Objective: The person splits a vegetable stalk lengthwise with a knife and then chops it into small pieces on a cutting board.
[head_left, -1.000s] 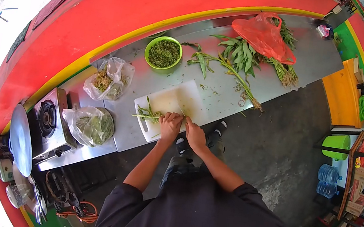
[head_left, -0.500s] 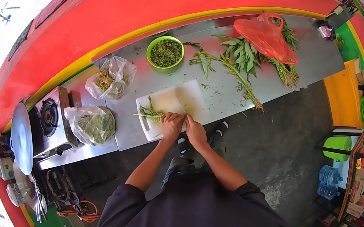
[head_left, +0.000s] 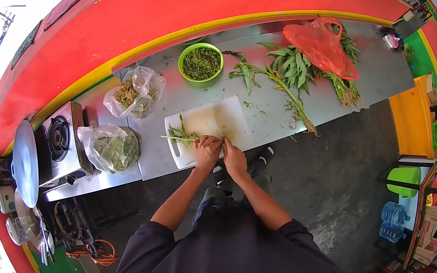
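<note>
While both hands work close together at the near edge of a white cutting board (head_left: 236,117), green stems (head_left: 183,136) lie across its handle end.

Left hand (head_left: 206,152): fingers curled down over right end of stems, pinning them to board; leafy ends stick out leftward. Right hand (head_left: 234,158): just beside it, fingers bent in narrow; can't tell what it grips, view too small. Board sits on metal table (head_left: 153,154). Beyond board: green bowl (head_left: 206,83) of chopped greens (head_left: 201,62). Off to the right: loose leafy stalks (head_left: 293,68), red plastic bag (head_left: 326,46) lying over part of the pile. Left: two clear bags of plant matter (head_left: 134,94), near gas stove (head_left: 68,141).
</note>
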Demonstrator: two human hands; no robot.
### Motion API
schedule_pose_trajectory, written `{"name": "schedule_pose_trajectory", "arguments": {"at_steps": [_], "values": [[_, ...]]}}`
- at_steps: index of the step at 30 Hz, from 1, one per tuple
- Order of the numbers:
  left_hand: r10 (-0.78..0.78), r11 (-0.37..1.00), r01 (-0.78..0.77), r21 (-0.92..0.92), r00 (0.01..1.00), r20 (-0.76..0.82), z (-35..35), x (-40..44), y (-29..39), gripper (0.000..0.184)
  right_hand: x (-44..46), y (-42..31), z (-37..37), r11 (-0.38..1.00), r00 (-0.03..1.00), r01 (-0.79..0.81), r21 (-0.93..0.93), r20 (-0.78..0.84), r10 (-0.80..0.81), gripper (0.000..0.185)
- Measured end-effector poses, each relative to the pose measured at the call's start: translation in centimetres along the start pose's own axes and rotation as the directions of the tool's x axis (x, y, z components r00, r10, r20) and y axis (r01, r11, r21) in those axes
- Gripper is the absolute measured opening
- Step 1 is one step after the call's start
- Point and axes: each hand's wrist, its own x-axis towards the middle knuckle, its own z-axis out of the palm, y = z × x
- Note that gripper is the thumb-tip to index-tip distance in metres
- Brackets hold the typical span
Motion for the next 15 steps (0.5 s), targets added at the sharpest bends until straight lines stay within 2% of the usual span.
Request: {"name": "schedule_pose_trajectory", "arguments": {"at_steps": [3, 6, 12, 15], "values": [[-0.015, 0.999, 0.013, 0.042, 0.999, 0.039, -0.4, -0.1, 0.1, 0.017, 0.3, -0.1, 0.0, 0.999, 0.997, 0.049, 0.017, -0.056, -0.048, 0.037], [-0.028, 1.000, 0.028, -0.003, 0.999, 0.016, 0.0, 0.0, -0.3, 0.017, -0.4, -0.4, -0.9, 1.000, 1.000, -0.012, 0.019, 0.023, 0.012, 0.034], [0.007, 0.998, -0.008, 0.070, 1.000, 0.020, -0.7, -0.4, 0.2, 0.018, 0.2, -0.5, -0.3, 0.997, 0.995, 0.065, 0.032, -0.082, -0.062, 0.034], [-0.019, 0.999, 0.019, 0.026, 1.000, 0.023, -0.2, -0.3, -0.4, 0.018, -0.4, -0.9, -1.1, 0.999, 1.000, 0.002, 0.039, -0.002, -0.002, 0.033]]}}
